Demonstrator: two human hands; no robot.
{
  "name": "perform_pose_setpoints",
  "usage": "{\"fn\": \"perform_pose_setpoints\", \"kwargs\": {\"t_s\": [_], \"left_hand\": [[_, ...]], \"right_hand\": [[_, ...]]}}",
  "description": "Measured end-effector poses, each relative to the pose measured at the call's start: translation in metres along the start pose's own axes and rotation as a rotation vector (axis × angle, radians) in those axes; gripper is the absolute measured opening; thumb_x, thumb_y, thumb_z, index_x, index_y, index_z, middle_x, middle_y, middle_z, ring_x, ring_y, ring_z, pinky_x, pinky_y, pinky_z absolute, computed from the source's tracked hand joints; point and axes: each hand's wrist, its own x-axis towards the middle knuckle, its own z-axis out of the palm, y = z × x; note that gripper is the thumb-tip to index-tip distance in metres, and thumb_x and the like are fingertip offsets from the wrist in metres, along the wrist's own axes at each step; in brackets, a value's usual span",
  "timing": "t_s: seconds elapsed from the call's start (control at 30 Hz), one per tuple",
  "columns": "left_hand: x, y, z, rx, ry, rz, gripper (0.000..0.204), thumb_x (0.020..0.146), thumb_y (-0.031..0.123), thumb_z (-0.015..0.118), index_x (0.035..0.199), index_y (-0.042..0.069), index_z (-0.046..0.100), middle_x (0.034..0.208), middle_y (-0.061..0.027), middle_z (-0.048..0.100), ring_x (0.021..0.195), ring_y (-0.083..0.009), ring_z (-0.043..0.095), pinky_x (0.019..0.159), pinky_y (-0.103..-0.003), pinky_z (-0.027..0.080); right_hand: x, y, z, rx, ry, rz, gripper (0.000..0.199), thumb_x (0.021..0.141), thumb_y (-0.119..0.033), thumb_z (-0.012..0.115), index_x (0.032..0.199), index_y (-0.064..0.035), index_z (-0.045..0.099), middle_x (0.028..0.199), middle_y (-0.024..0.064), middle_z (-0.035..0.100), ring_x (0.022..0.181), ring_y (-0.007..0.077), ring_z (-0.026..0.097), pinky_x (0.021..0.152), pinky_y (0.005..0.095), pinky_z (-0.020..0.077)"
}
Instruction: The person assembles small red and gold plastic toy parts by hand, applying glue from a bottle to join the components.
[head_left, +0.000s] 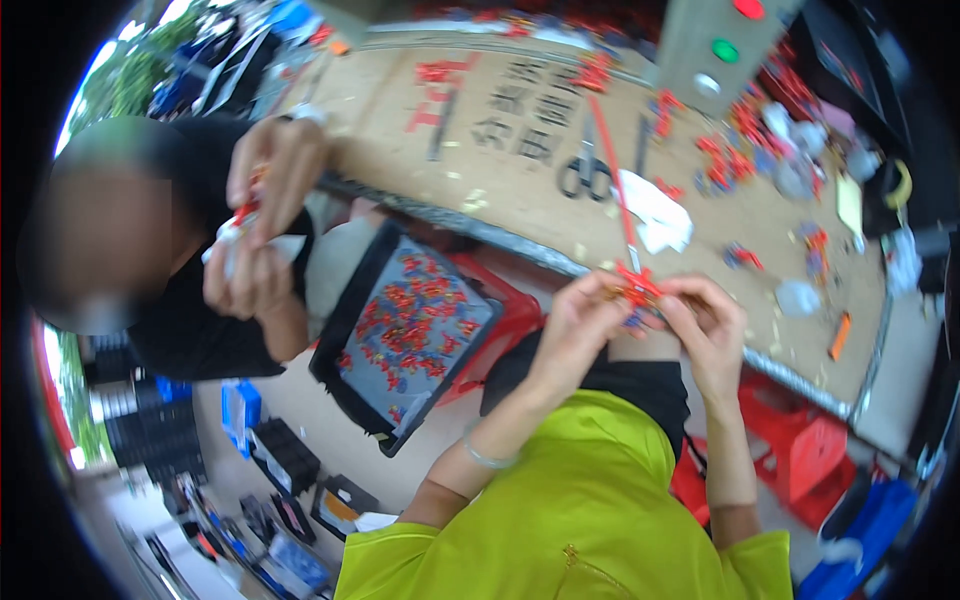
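Note:
Both my hands meet just past the table's near edge, around a small red and blue plastic piece [637, 288]. My left hand [580, 315] pinches its left side, and the fingers of my right hand [708, 315] close on its right side. The piece's finer shape is blurred. Right behind it is a long thin red stick-like tool [612, 165] with a metal end toward my hands; whether that end touches the piece I cannot tell. Beyond my hands are a crumpled white tissue [662, 218] and black-handled scissors [585, 180] on the table.
More red and blue pieces [725, 165] lie on the table [400, 130], with an orange-handled tool [840, 335] at right. A black-rimmed tray [395, 425] of such pieces rests on a red stool [500, 310]. At left, a co-worker's hands [265, 200] hold a red piece and white cloth.

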Motion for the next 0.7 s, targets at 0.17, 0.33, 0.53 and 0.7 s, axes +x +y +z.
{"fn": "perform_pose_setpoints", "kwargs": {"t_s": [0.17, 0.33, 0.53, 0.7], "left_hand": [[0.007, -0.002, 0.003, 0.003, -0.052, -0.095, 0.016, 0.090, 0.006, 0.050, 0.104, -0.001, 0.051, 0.104, -0.0149, 0.062, 0.087, -0.0235, 0.066, 0.072, -0.030, 0.052], [0.006, -0.001, 0.014, 0.078, -0.047, -0.105, 0.020, 0.091, 0.007, 0.049, 0.109, -0.002, 0.051, 0.102, -0.0153, 0.063, 0.087, -0.0234, 0.066, 0.068, -0.028, 0.053], [0.006, -0.004, 0.019, 0.221, -0.026, -0.031, 0.021, 0.092, 0.006, 0.049, 0.110, -0.003, 0.051, 0.097, -0.0146, 0.064, 0.083, -0.0211, 0.066, 0.061, -0.027, 0.053], [0.007, -0.004, 0.020, 0.219, -0.051, -0.026, 0.021, 0.092, 0.009, 0.049, 0.108, -0.004, 0.052, 0.089, -0.0136, 0.065, 0.077, -0.0186, 0.065, 0.058, -0.026, 0.050]], "right_hand": [[0.000, 0.015, -0.010, -0.082, 0.082, -0.111, 0.011, 0.082, -0.003, 0.064, 0.091, 0.0039, 0.066, 0.082, 0.0061, 0.062, 0.072, 0.0080, 0.056, 0.066, 0.0218, 0.0436], [-0.005, 0.016, -0.016, -0.124, 0.101, -0.166, 0.011, 0.081, -0.002, 0.064, 0.090, 0.0035, 0.067, 0.080, 0.0061, 0.062, 0.069, 0.0080, 0.054, 0.064, 0.0219, 0.0427], [-0.007, 0.010, -0.017, -0.193, 0.115, -0.227, 0.011, 0.081, -0.002, 0.065, 0.090, 0.0038, 0.067, 0.080, 0.0070, 0.062, 0.069, 0.0091, 0.055, 0.063, 0.0227, 0.0438], [-0.009, 0.005, -0.014, -0.271, 0.159, -0.259, 0.011, 0.080, 0.000, 0.065, 0.090, 0.0042, 0.066, 0.079, 0.0084, 0.061, 0.069, 0.0108, 0.058, 0.061, 0.0231, 0.0465]]}}
